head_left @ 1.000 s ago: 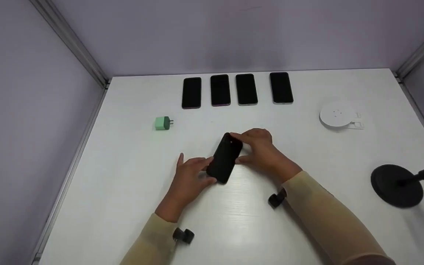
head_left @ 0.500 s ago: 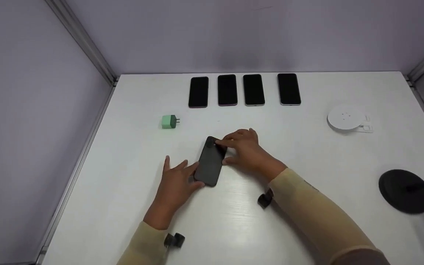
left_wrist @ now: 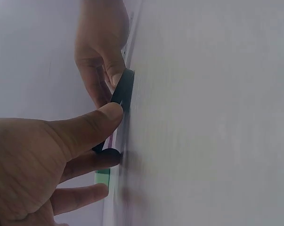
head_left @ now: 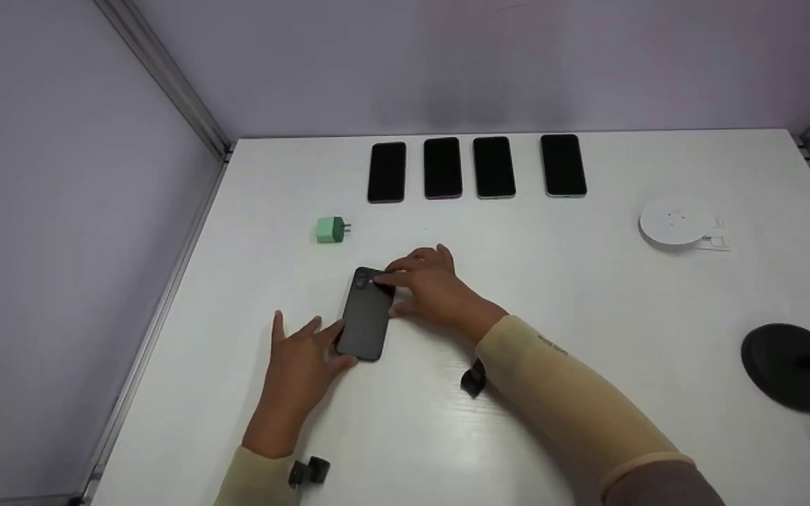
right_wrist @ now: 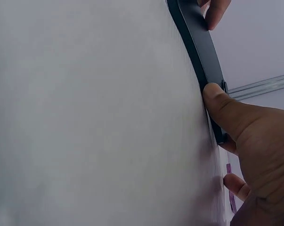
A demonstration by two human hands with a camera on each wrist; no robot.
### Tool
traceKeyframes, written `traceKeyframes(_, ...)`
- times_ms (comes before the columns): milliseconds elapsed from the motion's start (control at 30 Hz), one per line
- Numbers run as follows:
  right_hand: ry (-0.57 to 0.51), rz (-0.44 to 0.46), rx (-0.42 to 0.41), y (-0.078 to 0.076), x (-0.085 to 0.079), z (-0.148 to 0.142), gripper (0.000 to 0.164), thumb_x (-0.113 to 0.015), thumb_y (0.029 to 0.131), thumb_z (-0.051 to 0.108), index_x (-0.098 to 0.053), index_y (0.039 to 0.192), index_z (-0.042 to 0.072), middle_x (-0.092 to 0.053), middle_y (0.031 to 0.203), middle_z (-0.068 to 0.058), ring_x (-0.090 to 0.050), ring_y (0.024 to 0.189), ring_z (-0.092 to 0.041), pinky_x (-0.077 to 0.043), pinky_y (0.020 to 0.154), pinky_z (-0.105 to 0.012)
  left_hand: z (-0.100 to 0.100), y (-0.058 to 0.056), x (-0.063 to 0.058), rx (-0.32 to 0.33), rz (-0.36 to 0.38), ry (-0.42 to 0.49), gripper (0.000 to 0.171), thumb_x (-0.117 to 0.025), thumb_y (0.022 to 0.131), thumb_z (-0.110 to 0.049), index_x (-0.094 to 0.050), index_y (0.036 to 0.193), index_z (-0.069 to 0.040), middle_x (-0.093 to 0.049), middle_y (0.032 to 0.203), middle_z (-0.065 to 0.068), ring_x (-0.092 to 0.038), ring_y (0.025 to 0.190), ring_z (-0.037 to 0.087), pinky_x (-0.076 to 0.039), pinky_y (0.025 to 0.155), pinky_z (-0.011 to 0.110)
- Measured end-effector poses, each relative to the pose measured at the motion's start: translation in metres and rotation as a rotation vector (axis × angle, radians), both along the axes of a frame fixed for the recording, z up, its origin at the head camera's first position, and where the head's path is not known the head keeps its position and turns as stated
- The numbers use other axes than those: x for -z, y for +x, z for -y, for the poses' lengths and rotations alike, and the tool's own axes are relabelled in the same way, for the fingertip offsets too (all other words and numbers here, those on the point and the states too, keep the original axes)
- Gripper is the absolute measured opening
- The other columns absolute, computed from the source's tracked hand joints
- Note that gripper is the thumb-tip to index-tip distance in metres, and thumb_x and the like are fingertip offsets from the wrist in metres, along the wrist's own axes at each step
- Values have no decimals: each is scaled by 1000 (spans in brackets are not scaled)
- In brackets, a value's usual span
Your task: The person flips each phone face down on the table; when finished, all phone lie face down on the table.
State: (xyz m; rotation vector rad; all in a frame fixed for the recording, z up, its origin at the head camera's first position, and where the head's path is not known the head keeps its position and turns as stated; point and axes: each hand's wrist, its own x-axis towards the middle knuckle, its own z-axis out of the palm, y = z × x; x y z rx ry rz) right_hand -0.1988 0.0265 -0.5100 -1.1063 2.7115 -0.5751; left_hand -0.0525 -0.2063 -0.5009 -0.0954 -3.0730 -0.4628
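Note:
A dark grey smartphone [head_left: 363, 325] lies back up on the white table, its camera lenses at the far end. My left hand [head_left: 299, 372] pinches its near left corner between thumb and index finger, the other fingers spread out. At the far right corner my right hand [head_left: 436, 289] grips it, the index finger over the back beside the lenses and the thumb on the right edge. The left wrist view shows the phone's edge [left_wrist: 126, 89] between both hands. In the right wrist view, my thumb presses the phone's side [right_wrist: 198, 52] close over the tabletop.
Several black-screened phones stand in a row along the back, the leftmost phone [head_left: 387, 173] above a green plug adapter [head_left: 330, 230]. To the right are a white round disc stand [head_left: 676, 221] and a black round base [head_left: 792, 369]. Walls enclose the table's back and sides.
Both hands have moved the phone leftward across the table and turned it slightly more upright in view. Its back looks lighter now. The head view has shifted a little left.

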Motion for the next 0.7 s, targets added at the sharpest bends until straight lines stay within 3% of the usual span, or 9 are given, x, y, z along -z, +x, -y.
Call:
traceKeyframes(400,16,7,-40,0,0,33,58,-79,99,47,-64,154,35,-61,159,4,-46,148,-32,-16,130,-74,19,7,0,-21,-17,-121,56,-93,85,-37,-80,131,-7,-84,110,15,-70,134,35,-18,130,77)
traceKeyframes(700,29,3,-48,3,1,51,58,-79,99,49,-64,154,37,-60,160,7,-45,149,-31,-16,131,-72,32,12,-1,-52,-3,-133,55,-94,84,-36,-81,130,-8,-84,107,15,-70,134,35,-18,129,79)
